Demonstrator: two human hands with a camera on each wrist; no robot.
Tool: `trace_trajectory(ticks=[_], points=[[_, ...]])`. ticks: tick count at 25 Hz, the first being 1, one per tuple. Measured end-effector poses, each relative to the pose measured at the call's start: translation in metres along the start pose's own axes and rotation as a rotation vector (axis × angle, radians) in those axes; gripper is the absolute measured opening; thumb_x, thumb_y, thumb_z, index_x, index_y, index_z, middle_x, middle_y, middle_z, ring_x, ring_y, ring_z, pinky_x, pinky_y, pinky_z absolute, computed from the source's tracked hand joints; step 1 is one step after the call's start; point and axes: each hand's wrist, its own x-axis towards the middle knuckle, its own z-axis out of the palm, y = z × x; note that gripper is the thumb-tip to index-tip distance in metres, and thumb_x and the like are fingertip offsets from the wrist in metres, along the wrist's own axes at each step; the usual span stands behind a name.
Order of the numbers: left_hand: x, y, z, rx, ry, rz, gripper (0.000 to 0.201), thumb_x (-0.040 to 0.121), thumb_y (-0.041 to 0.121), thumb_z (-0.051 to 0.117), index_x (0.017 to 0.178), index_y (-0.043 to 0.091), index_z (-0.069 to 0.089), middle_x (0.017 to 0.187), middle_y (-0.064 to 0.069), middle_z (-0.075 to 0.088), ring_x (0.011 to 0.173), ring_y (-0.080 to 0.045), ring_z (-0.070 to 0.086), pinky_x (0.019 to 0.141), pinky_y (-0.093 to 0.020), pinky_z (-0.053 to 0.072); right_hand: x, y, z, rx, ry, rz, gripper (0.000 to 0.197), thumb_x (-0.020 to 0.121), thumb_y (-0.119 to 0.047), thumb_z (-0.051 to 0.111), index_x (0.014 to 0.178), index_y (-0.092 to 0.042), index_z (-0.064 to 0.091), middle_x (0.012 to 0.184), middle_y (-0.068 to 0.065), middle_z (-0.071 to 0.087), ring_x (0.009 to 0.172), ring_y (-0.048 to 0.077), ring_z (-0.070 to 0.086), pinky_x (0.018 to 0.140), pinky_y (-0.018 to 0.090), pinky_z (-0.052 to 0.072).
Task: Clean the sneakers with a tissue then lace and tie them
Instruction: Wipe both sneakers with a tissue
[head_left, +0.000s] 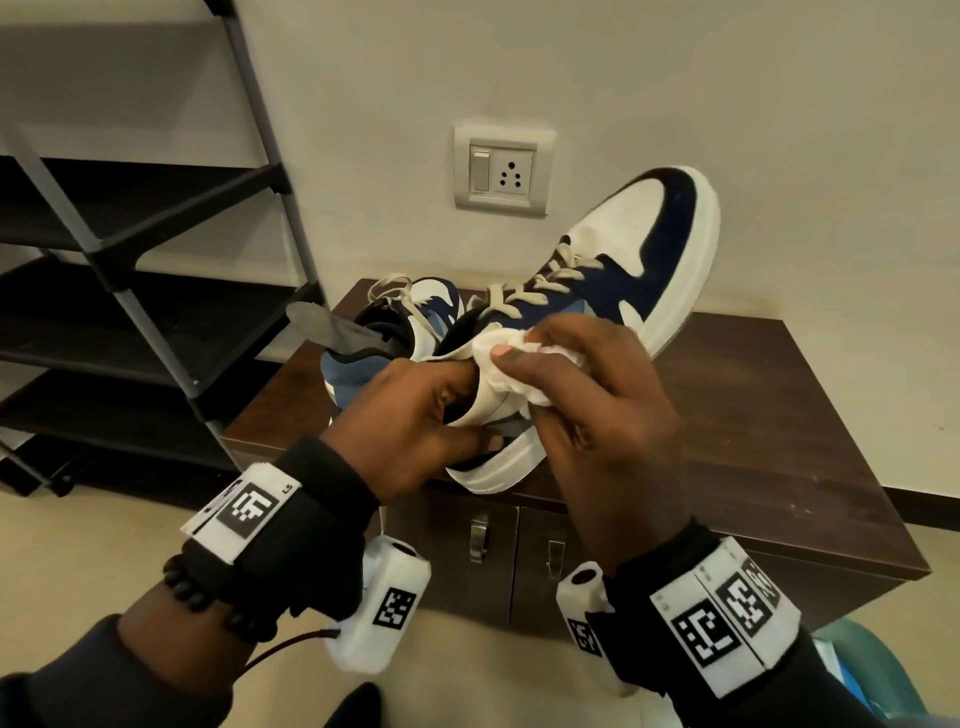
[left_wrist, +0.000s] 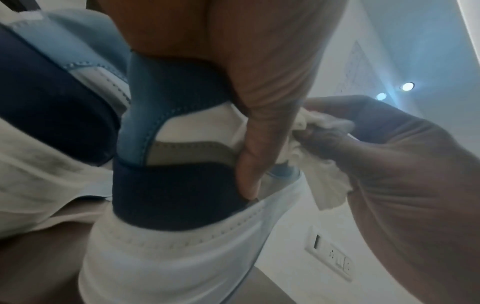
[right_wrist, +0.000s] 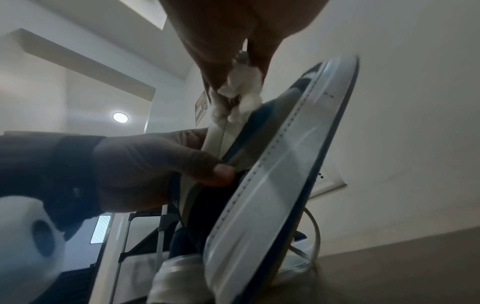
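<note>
- I'm working over a dark brown wood cabinet w/ two doors + metal handles, set against a cream wall.
- Switch/socket plate on the wall just above cabinet top; in the left wrist view it shows low right.
- Black/grey shelf rack stands on the left, beige floor below it.
- Ceiling spot lights show in both wrist views.
- Sneaker in hand: white/navy/blue, toe tilted up toward the wall, heel at cabinet's front edge, laces loosely threaded.
- My left hand grips its heel collar, thumb down the outside of the heel, other fingers hidden inside.
- My right hand pinches a crumpled white tissue, pressed on the collar/side near the heel; also seen at.
- 2nd sneaker rests on the cabinet top behind-left, touching the held one, laces loose, insole sticking out.
- Writing: wrist bands carry black/white square code tags; left one reads "L5". No brand legible on shoes, too blurred.
</note>
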Motion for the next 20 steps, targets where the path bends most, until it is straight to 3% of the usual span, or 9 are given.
trace_trajectory(ticks=[3, 7, 11, 14, 17, 20], points=[[0.006, -0.004, 0.003, 0.043, 0.007, 0.01, 0.031, 0.077, 0.03, 0.075, 0.107, 0.032, 0.068, 0.101, 0.017, 0.072, 0.097, -0.001, 0.066, 0.085, -0.036, 0.054, -0.019, 0.013, 0.008, -0.025, -0.017, 0.017, 0.019, 0.08, -0.001, 0.073, 0.099, -0.002, 0.072, 0.102, 0.014, 0.064, 0.092, 0.025, 0.057, 0.075, 0.031, 0.048], [0.013, -0.014, 0.001, -0.272, 0.006, -0.042, 0.049, 0.079, 0.019, 0.077, 0.126, 0.018, 0.061, 0.12, 0.009, 0.067, 0.114, -0.006, 0.061, 0.101, -0.041, 0.048, -0.045, 0.016, 0.012, -0.05, -0.157, 0.053, 0.012, 0.08, -0.004, 0.07, 0.091, -0.007, 0.071, 0.097, 0.009, 0.063, 0.089, 0.02, 0.056, 0.069, 0.032, 0.048], [0.009, -0.016, 0.001, -0.211, -0.001, -0.058, 0.042, 0.076, 0.02, 0.077, 0.117, 0.024, 0.066, 0.109, 0.01, 0.071, 0.103, -0.007, 0.067, 0.093, -0.042, 0.053, -0.008, 0.009, 0.007, 0.01, -0.001, 0.088, 0.022, 0.078, -0.002, 0.071, 0.1, -0.006, 0.072, 0.099, 0.012, 0.063, 0.092, 0.021, 0.058, 0.077, 0.026, 0.049], [0.008, -0.017, 0.003, -0.239, 0.002, -0.047, 0.039, 0.076, 0.019, 0.074, 0.114, 0.025, 0.066, 0.108, 0.008, 0.072, 0.102, -0.011, 0.067, 0.091, -0.044, 0.053, -0.015, 0.005, 0.021, -0.032, -0.017, 0.061, 0.021, 0.08, -0.004, 0.073, 0.101, -0.002, 0.072, 0.099, 0.014, 0.065, 0.09, 0.024, 0.058, 0.074, 0.028, 0.048], [0.009, -0.021, -0.001, -0.407, 0.02, -0.065, 0.048, 0.081, -0.001, 0.07, 0.124, 0.018, 0.058, 0.119, 0.005, 0.068, 0.113, -0.009, 0.062, 0.098, -0.029, 0.049, -0.046, 0.002, 0.032, -0.107, -0.17, 0.027, 0.024, 0.077, -0.003, 0.076, 0.101, -0.002, 0.071, 0.097, 0.012, 0.066, 0.086, 0.023, 0.059, 0.07, 0.029, 0.048], [0.008, -0.024, -0.004, -0.437, 0.02, -0.085, 0.052, 0.082, -0.005, 0.067, 0.13, 0.011, 0.054, 0.123, 0.003, 0.066, 0.115, -0.008, 0.061, 0.097, -0.023, 0.048, -0.038, 0.003, 0.025, -0.039, -0.173, 0.088, 0.026, 0.076, -0.004, 0.076, 0.102, -0.006, 0.071, 0.095, 0.008, 0.065, 0.084, 0.02, 0.059, 0.067, 0.03, 0.05]])
